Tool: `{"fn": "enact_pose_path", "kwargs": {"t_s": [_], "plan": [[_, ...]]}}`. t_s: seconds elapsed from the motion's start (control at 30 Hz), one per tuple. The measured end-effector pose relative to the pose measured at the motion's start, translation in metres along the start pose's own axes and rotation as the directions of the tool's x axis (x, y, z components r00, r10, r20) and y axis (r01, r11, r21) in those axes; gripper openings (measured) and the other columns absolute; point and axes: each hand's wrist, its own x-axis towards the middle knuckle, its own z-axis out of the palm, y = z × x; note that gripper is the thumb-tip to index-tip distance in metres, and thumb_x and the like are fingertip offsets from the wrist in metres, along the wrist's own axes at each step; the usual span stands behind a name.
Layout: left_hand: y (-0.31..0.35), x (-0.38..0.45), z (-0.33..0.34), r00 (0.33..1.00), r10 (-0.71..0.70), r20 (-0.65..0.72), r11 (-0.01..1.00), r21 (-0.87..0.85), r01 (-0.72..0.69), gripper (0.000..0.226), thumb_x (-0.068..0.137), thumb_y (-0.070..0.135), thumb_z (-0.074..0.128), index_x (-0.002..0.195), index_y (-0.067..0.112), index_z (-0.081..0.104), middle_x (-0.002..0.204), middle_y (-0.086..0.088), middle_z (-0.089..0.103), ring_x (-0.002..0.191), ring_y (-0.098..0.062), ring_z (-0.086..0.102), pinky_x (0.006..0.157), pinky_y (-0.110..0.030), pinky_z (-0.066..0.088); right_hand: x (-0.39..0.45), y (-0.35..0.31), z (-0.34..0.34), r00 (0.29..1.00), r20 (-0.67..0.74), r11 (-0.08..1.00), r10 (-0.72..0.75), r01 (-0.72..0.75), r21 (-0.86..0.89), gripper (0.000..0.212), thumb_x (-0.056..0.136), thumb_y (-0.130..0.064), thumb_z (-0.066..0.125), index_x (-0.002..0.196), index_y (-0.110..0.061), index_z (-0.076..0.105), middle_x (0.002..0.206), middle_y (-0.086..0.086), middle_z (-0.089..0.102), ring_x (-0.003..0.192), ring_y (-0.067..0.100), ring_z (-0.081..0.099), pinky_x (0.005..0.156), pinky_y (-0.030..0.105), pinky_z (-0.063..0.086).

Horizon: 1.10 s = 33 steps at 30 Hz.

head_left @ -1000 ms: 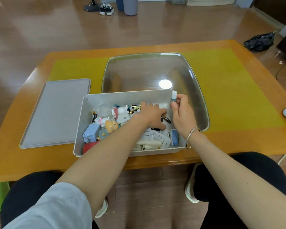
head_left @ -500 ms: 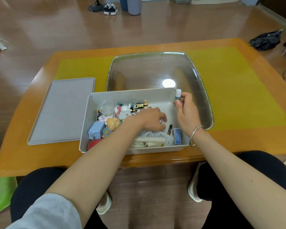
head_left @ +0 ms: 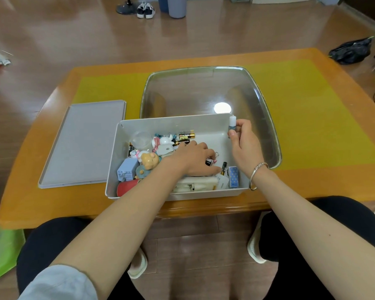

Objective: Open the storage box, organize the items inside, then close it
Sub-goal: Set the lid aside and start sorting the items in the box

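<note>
The white storage box [head_left: 178, 124] stands open at the table's front edge, with its grey lid [head_left: 85, 144] lying flat to its left. Inside lie batteries [head_left: 186, 136], a bear figure [head_left: 148, 162], a blue charger [head_left: 127, 172], a red object [head_left: 127, 187] and a small blue dotted box [head_left: 233, 179]. My left hand [head_left: 195, 159] reaches into the middle of the box, fingers curled over small items including a black battery. My right hand [head_left: 244, 139] holds a small bottle with a white cap [head_left: 232, 124] upright above the box's right rear corner.
A clear plastic tray [head_left: 266, 118] sits upside behind the box on a yellow mat [head_left: 312, 118]. The wooden table [head_left: 30, 202] ends just in front of the box. My knees are under the edge. A black bag [head_left: 351, 50] and shoes [head_left: 145, 9] lie on the floor.
My left hand has shifted slightly toward the box's front right among the small items. My right hand has stayed at the right rear corner with the bottle.
</note>
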Motion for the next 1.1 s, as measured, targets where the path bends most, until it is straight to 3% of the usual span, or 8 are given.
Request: {"fn": "enact_pose_path", "kwargs": {"t_s": [0.1, 0.2, 0.3, 0.43, 0.67, 0.87, 0.97, 1.1], "plan": [[0.001, -0.002, -0.001, 1.000, -0.004, -0.030, 0.999, -0.052, 0.003, 0.053, 0.092, 0.065, 0.033, 0.130, 0.033, 0.052, 0.137, -0.002, 0.048, 0.126, -0.027, 0.039, 0.106, -0.047, 0.025, 0.000, -0.001, -0.001, 1.000, 0.014, 0.999, -0.023, 0.024, -0.046, 0.018, 0.097, -0.021, 0.042, 0.115, -0.017, 0.045, 0.084, -0.007, 0.055, 0.070, 0.009, 0.052, 0.055, 0.023, 0.037], [0.000, -0.005, -0.006, 0.993, -0.014, -0.117, 0.963, -0.269, -0.019, 0.042, 0.101, 0.045, 0.031, 0.124, 0.023, 0.058, 0.124, -0.004, 0.058, 0.116, -0.025, 0.049, 0.102, -0.044, 0.035, 0.000, -0.001, 0.000, 0.999, 0.031, 0.997, -0.041, 0.043, -0.060, 0.020, 0.096, -0.022, 0.045, 0.115, -0.017, 0.045, 0.081, -0.015, 0.051, 0.068, 0.004, 0.050, 0.059, 0.027, 0.041], [0.001, -0.009, -0.014, 0.960, -0.094, -0.265, 0.829, -0.555, -0.072, 0.037, 0.103, 0.033, 0.034, 0.112, 0.010, 0.061, 0.106, -0.007, 0.065, 0.099, -0.022, 0.058, 0.090, -0.044, 0.045, -0.001, -0.001, 0.000, 0.998, 0.026, 0.996, -0.050, 0.052, -0.067, 0.020, 0.094, -0.023, 0.050, 0.114, -0.019, 0.047, 0.081, -0.019, 0.051, 0.070, 0.004, 0.052, 0.064, 0.032, 0.049], [0.012, -0.009, -0.023, 0.904, -0.234, -0.357, 0.660, -0.741, -0.122, 0.030, 0.100, 0.038, 0.045, 0.110, 0.015, 0.062, 0.100, 0.000, 0.068, 0.093, -0.015, 0.063, 0.086, -0.036, 0.050, -0.002, -0.003, -0.002, 0.998, 0.026, 0.994, -0.056, 0.059, -0.097, 0.024, 0.089, -0.029, 0.060, 0.108, -0.017, 0.052, 0.074, -0.019, 0.052, 0.071, 0.008, 0.056, 0.066, 0.032, 0.051], [0.023, 0.008, -0.019, 0.863, -0.329, -0.383, 0.616, -0.780, -0.112, 0.006, 0.093, 0.026, 0.060, 0.091, 0.020, 0.059, 0.082, 0.007, 0.064, 0.080, -0.011, 0.063, 0.070, -0.021, 0.050, -0.005, -0.008, -0.006, 0.998, 0.032, 0.990, -0.058, 0.062, -0.130, 0.022, 0.079, -0.035, 0.071, 0.095, -0.020, 0.067, 0.087, -0.004, 0.068, 0.079, 0.006, 0.059, 0.072, 0.023, 0.050], [0.017, 0.019, -0.018, 0.872, -0.370, -0.320, 0.651, -0.759, -0.002, 0.009, 0.095, 0.020, 0.054, 0.094, 0.013, 0.059, 0.083, -0.003, 0.063, 0.081, -0.020, 0.060, 0.071, -0.030, 0.046, -0.003, -0.006, -0.005, 0.991, -0.003, 0.977, -0.131, 0.128, -0.168, 0.027, 0.082, -0.034, 0.068, 0.104, -0.017, 0.066, 0.107, 0.000, 0.064, 0.104, 0.016, 0.052, 0.091, 0.026, 0.039], [0.011, 0.030, -0.018, 0.880, -0.401, -0.255, 0.696, -0.709, 0.112, 0.021, 0.098, 0.019, 0.048, 0.111, 0.006, 0.057, 0.089, -0.008, 0.059, 0.081, -0.022, 0.051, 0.067, -0.031, 0.037, -0.003, -0.001, -0.003, 0.997, -0.082, 0.993, 0.009, -0.019, -0.120, 0.036, 0.090, -0.019, 0.055, 0.125, -0.012, 0.051, 0.125, 0.004, 0.054, 0.119, 0.021, 0.044, 0.102, 0.031, 0.035], [0.016, 0.046, -0.017, 0.897, -0.396, -0.198, 0.671, -0.729, 0.136, 0.028, 0.097, 0.022, 0.054, 0.118, 0.005, 0.047, 0.101, -0.013, 0.061, 0.090, -0.026, 0.056, 0.070, -0.031, 0.038, -0.001, 0.003, 0.000, 0.986, -0.031, 0.986, 0.166, -0.166, -0.006, 0.038, 0.091, -0.009, 0.047, 0.128, -0.011, 0.044, 0.119, 0.005, 0.057, 0.112, 0.022, 0.050, 0.090, 0.035, 0.044]]}}
